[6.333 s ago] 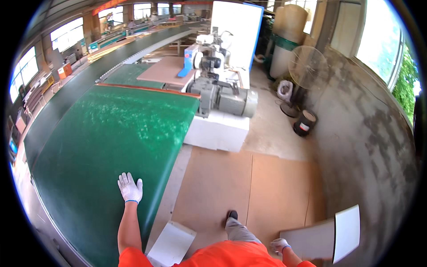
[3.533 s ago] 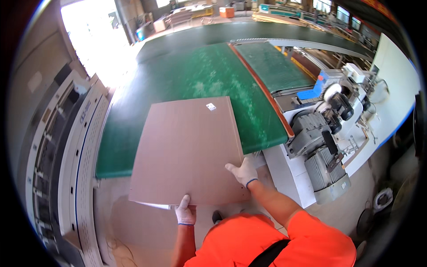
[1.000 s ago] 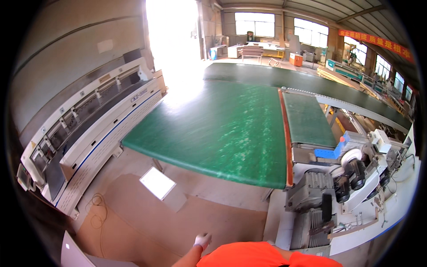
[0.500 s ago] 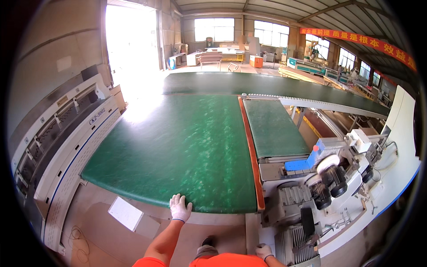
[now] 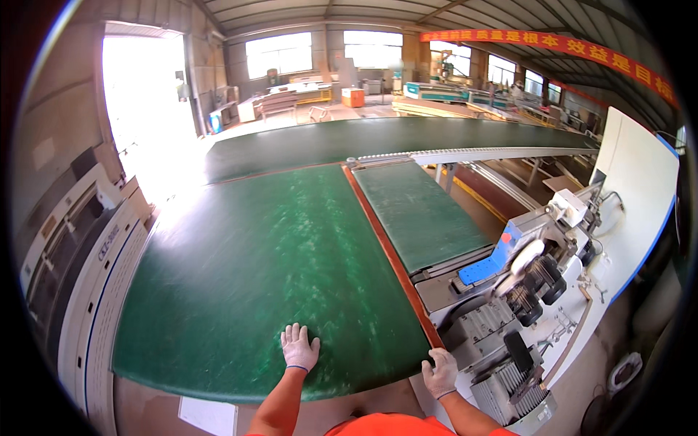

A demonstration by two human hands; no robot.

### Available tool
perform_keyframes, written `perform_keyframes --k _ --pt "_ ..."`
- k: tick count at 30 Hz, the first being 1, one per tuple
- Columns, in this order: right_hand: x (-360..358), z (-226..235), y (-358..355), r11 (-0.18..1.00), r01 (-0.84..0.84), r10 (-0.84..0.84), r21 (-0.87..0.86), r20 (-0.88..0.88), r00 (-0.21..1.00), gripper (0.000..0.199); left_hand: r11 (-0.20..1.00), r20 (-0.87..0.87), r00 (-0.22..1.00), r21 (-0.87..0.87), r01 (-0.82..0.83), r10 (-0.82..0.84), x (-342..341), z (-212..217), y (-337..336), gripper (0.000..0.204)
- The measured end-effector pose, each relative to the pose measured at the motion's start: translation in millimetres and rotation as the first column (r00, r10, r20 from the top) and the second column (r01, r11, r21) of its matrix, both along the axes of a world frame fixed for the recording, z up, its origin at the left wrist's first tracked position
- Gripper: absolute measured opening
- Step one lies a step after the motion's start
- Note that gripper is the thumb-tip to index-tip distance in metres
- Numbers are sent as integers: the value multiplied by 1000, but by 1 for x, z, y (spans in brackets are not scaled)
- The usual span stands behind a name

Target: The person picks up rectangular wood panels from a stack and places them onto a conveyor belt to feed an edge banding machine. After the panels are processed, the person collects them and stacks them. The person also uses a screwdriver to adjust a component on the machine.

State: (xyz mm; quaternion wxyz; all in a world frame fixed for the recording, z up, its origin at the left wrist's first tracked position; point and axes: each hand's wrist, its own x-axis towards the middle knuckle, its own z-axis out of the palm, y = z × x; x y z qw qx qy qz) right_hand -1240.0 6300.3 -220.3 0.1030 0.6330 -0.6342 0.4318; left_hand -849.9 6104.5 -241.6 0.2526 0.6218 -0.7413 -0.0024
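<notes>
My left hand (image 5: 300,347), in a white glove, lies open on the near part of a wide green conveyor belt (image 5: 233,269), fingers spread and palm down. To its right, my right hand (image 5: 440,373), also gloved, is at the near end of a long red-brown strip (image 5: 392,256) that runs along the belt's right edge. Its fingers are loosely bent, the thumb apart, and no object shows in it. Whether the fingertips touch the strip, I cannot tell.
At the right stands a machine with black motors (image 5: 523,301), a blue guard (image 5: 483,269) and a white panel (image 5: 640,196). A smaller green belt (image 5: 418,211) adjoins the strip. A long machine (image 5: 91,298) lines the left. A white board (image 5: 207,414) sits below the belt.
My left hand has moved from the belt's near edge farther onto its surface. My right hand has come up from beside my body to the strip's end. The view has swung right.
</notes>
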Motion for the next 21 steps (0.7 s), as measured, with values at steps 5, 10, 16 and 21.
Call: perform_keyframes --k 5,10,16,21 --pt "-9 14 -20 967 230 -212 107 -157 965 64 997 -20 997 16 73 -73 3 1 -42 62" --pt "-26 -35 -29 915 309 -307 260 -49 950 68 998 -28 998 6 62 -62 3 3 -49 59" --pt "-35 -48 -34 915 300 -337 269 101 936 54 997 -9 998 -28 70 -70 -11 4 -46 55" --pt "-26 -27 -36 919 272 -327 284 165 931 49 999 10 1000 -28 30 -29 -15 0 -53 51"
